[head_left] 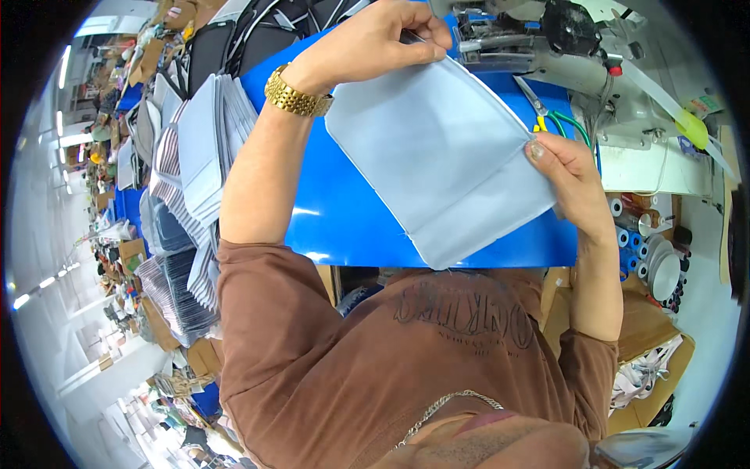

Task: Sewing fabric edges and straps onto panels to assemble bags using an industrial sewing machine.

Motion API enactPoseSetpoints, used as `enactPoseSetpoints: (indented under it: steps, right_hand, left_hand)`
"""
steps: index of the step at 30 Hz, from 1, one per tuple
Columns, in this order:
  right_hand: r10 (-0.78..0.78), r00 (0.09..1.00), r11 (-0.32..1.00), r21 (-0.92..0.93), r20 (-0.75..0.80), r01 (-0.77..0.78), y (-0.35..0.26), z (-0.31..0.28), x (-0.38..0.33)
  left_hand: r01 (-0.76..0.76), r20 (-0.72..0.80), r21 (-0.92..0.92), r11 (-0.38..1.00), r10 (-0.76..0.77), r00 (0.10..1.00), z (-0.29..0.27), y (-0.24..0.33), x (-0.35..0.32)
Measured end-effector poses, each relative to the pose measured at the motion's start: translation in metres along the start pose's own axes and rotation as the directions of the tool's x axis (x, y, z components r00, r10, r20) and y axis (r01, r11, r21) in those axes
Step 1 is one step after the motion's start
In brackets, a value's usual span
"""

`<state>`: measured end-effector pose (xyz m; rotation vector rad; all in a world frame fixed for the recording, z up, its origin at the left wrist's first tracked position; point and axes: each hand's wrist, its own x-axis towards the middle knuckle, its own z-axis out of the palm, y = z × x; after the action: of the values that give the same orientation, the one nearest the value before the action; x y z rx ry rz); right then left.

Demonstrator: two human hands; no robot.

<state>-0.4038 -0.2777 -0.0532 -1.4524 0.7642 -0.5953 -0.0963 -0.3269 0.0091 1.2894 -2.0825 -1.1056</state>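
A light blue stitched fabric piece (441, 160) is held up over the glossy blue work surface (336, 219). My left hand (375, 43), with a gold watch on its wrist, pinches the piece's upper corner close to the sewing machine (547, 39). My right hand (566, 176) grips the piece's right edge between thumb and fingers. The fabric hangs at a slant, its lower corner pointing toward my chest.
A tall stack of striped and pale blue fabric pieces (195, 180) lies at the left of the blue surface. Scissors with green-yellow handles (547, 113) rest beside the machine. Thread spools (633, 234) and metal bowls (664, 270) stand at the right. Cluttered workshop shelves lie beyond.
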Motion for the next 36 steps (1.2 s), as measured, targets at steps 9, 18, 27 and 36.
enactPoseSetpoints:
  steps: [9,18,27,36]
  right_hand:
    - [-0.017,0.999,0.998,0.065,-0.045,0.02,0.008,-0.003,0.01]
    - [0.01,0.972,0.979,0.2,-0.234,0.038,0.011,0.026,0.019]
    - [-0.021,0.959,0.96,0.261,-0.282,0.097,0.009,0.046,0.035]
    - [-0.103,0.95,0.956,0.236,-0.295,0.177,0.001,0.05,0.067]
  left_hand:
    - [-0.003,-0.091,-0.247,0.969,-0.02,0.996,0.008,-0.03,0.024]
    - [-0.211,-0.11,0.246,0.946,0.243,0.964,-0.01,-0.04,0.055]
    - [-0.212,-0.214,0.386,0.898,0.311,0.926,-0.021,-0.032,0.068]
    - [-0.084,-0.652,0.426,0.901,0.37,0.662,0.003,-0.024,0.062]
